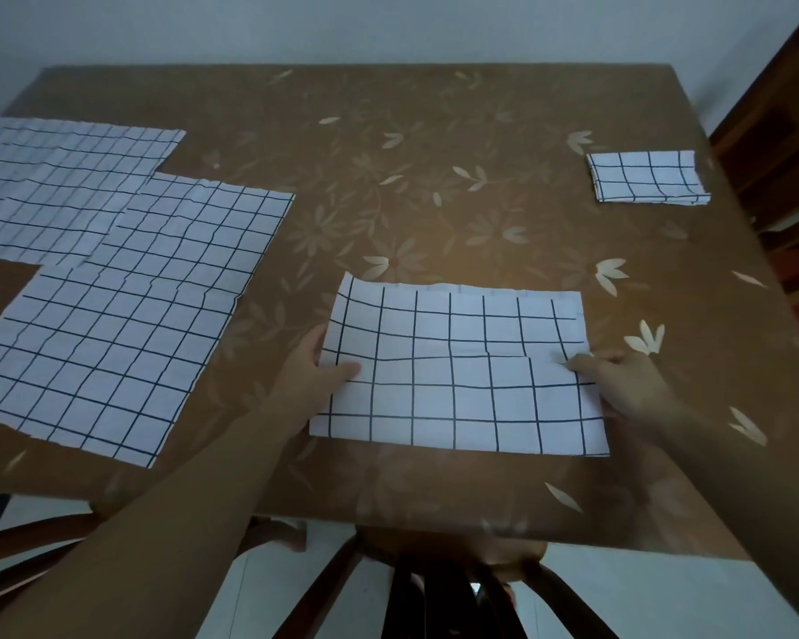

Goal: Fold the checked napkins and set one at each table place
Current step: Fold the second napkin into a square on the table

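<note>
White checked napkin (457, 371) is lying half-folded on the brown tablecloth (434, 177), left hand (310, 375) and right hand (619, 385) pinching its side edges.

Both bare arms reach forward, well apart. The left forearm (181, 500) rises from the lower left and the right forearm (734, 477) comes in from the lower right. The left hand (312, 378) grips the left edge of the napkin (457, 398), thumb (342, 372) lying flat on top. The right hand (619, 385) pinches the opposite edge, knuckles up, its fingertips (581, 362) pressed on the cloth. Both wrists are nearly straight.
</note>
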`<state>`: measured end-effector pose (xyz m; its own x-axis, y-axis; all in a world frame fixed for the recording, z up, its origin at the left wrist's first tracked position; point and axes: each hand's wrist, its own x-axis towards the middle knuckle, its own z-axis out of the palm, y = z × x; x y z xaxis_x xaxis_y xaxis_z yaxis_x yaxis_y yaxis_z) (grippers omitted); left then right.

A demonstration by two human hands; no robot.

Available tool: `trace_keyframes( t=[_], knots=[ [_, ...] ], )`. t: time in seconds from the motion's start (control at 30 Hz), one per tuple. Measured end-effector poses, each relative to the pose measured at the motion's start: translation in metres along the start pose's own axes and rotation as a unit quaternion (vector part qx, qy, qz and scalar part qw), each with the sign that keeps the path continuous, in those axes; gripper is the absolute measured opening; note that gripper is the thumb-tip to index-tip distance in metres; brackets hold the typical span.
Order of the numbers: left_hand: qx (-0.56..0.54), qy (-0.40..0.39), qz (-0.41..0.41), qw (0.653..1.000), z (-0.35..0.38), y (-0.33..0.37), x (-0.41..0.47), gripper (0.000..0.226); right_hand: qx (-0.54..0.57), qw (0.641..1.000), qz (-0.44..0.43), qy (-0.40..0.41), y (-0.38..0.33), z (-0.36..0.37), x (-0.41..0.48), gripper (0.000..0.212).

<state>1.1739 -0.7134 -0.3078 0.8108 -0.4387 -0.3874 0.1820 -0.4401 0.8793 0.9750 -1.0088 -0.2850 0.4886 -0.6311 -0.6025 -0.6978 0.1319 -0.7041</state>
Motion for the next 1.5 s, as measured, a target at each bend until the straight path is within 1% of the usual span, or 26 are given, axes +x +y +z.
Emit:
trace_keyframes(
  t=[0.1,0.2,0.4,0.5,0.6,0.73,1.0,1.27,1.5],
  knots=[
    [-0.007,0.034,0.002,0.999,-0.001,0.0,0.003,0.055,-0.022,0.999,-0.004,-0.024,0.002,-0.007,-0.001,0.024],
    [-0.008,0.038,-0.006,0.999,0.0,0.0,0.002,0.06,-0.03,0.999,-0.007,-0.01,0.003,-0.009,0.006,0.029],
    [0.007,0.051,0.017,0.999,0.005,0.009,0.008,0.062,-0.075,0.996,-0.038,0.025,0.0,-0.003,0.015,0.017],
    [0.03,0.054,0.04,0.997,0.007,0.012,0.012,0.059,-0.112,0.992,-0.043,0.036,-0.002,-0.004,0.016,0.017],
    [0.061,0.051,0.043,0.996,0.009,0.008,0.017,0.058,-0.151,0.987,-0.037,0.038,-0.002,-0.004,0.015,0.015],
    [0.111,0.063,0.05,0.99,0.012,-0.001,0.022,0.057,-0.188,0.981,-0.023,0.038,-0.005,-0.004,0.013,0.02],
    [0.137,0.08,0.046,0.986,0.015,-0.004,0.029,0.053,-0.215,0.976,-0.016,0.041,-0.007,-0.004,0.015,0.022],
    [0.187,0.103,0.058,0.975,0.019,-0.003,0.029,0.049,-0.241,0.968,-0.011,0.063,-0.005,-0.004,0.02,0.023],
    [0.228,0.107,0.074,0.965,0.02,0.0,0.025,0.048,-0.247,0.966,-0.008,0.074,-0.004,-0.003,0.02,0.023]
  ],
)
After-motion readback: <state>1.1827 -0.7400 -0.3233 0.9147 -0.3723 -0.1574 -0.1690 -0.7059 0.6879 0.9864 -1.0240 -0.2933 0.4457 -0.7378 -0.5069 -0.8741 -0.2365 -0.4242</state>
